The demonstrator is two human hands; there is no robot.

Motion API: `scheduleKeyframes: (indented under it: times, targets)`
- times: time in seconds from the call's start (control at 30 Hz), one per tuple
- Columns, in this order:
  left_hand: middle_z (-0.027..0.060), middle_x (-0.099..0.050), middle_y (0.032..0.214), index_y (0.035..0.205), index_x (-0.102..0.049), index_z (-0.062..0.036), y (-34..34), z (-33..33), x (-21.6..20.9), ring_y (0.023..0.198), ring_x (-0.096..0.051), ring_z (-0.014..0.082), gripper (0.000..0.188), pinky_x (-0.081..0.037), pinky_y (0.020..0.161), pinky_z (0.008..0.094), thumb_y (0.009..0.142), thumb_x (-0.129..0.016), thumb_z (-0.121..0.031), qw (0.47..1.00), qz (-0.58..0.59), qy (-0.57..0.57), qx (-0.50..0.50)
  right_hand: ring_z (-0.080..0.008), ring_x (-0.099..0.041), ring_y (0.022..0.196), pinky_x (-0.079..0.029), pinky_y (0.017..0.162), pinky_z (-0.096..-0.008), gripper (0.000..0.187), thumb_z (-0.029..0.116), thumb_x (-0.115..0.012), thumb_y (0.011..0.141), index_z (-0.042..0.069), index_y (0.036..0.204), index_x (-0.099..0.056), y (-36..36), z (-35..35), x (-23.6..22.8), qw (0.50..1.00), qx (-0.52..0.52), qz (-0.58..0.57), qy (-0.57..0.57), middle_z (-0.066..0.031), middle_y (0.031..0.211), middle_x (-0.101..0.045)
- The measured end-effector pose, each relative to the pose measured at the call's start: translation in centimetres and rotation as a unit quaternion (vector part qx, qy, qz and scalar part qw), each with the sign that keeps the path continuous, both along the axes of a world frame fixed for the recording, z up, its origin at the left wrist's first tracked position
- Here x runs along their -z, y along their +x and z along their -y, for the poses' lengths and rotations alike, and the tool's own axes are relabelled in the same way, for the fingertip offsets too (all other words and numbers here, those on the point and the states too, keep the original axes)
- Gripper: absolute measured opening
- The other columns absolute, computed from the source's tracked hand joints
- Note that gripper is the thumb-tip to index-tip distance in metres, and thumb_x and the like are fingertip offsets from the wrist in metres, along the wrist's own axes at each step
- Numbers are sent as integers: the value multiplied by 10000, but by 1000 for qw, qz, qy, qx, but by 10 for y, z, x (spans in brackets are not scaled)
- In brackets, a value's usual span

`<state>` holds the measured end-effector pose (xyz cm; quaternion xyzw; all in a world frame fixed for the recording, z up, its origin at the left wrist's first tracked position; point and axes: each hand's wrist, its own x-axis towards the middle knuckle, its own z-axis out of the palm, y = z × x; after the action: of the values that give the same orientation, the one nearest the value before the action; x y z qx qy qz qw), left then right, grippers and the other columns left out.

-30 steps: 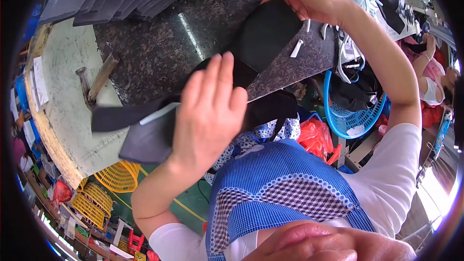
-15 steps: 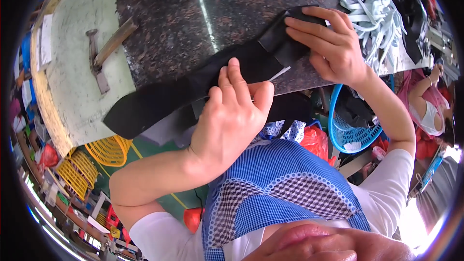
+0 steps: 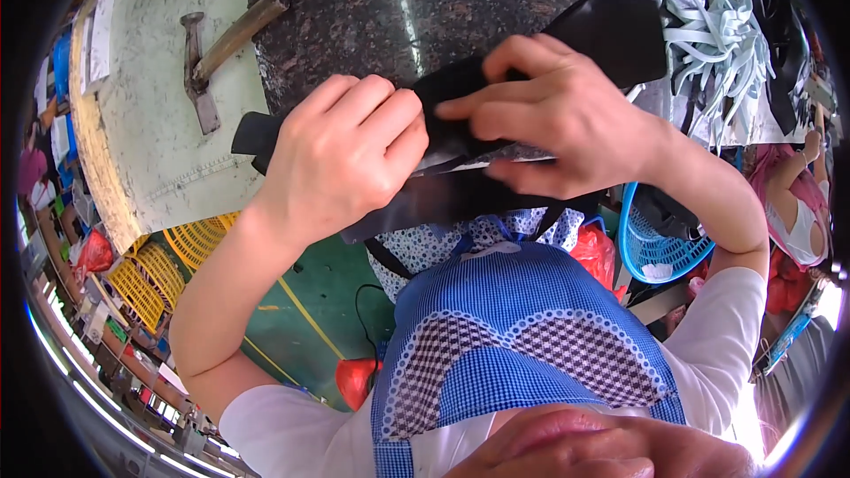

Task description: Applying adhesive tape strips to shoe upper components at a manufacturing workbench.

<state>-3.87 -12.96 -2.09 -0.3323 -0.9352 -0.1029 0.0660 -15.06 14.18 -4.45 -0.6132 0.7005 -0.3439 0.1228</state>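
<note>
Over dark, speckled stone worktop [image 3: 345,18], handling long, black, leather-like strip [image 3: 450,134] towards twelve o'clock: grasping with curled left hand [image 3: 341,155] at ten, touching with bent right hand [image 3: 562,124] at two, too blurred to tell grip; apparently aligning, next likely calling for even pressing

Right hand [image 3: 567,124] — blurred, black piece [image 3: 615,40] — partly hidden

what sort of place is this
Probably a workshop or small factory: a hammer lies on the worktable, pale strips are heaped toward its right, and black sheet material is in hand.
</note>
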Motion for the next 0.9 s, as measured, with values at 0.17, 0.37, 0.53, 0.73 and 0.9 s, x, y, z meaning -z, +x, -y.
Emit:
scheduleKeyframes:
  times: [0.17,0.37,0.53,0.73,0.9]
  targets:
    - [63,-661,969,976,-702,-56,10,16,-9,937,-687,276,276,-569,805,384,714,-784,-78,967,135,152,-156,-299,-649,931,-548,812,-432,377,334,-872,755,69,972,-715,6,18,-23,992,90,-82,-14,-32,885,-706]
    - [66,-635,958,1012,-713,-40,20,48,8,924,-675,286,276,-576,772,419,742,-763,-12,971,168,122,-119,-311,-654,999,-590,830,-414,434,148,-823,763,4,1146,-678,39,58,-8,996,81,-20,22,-131,1172,-606]
    - [41,-660,990,1080,-755,-57,40,57,10,985,-677,216,330,-588,849,363,752,-719,-73,1000,-10,5,-24,-306,-628,1023,-588,879,-390,744,34,-756,688,40,1424,-652,37,46,4,996,-8,-74,52,-101,1403,-614]
    - [83,-652,1221,1222,-766,-107,52,82,-10,1194,-631,280,472,-527,1012,424,755,-722,-160,993,22,-109,-46,-250,-625,1033,-558,851,-345,588,151,-730,776,68,1357,-695,35,56,-2,976,-97,-160,107,-35,1491,-628]
    - [150,-612,1311,1275,-694,-50,65,82,-13,1248,-600,365,642,-499,1057,505,664,-834,-193,988,141,-23,-55,-261,-672,1067,-586,851,-384,384,87,-734,759,27,1136,-777,27,46,-39,973,-40,-121,191,-44,1355,-734]
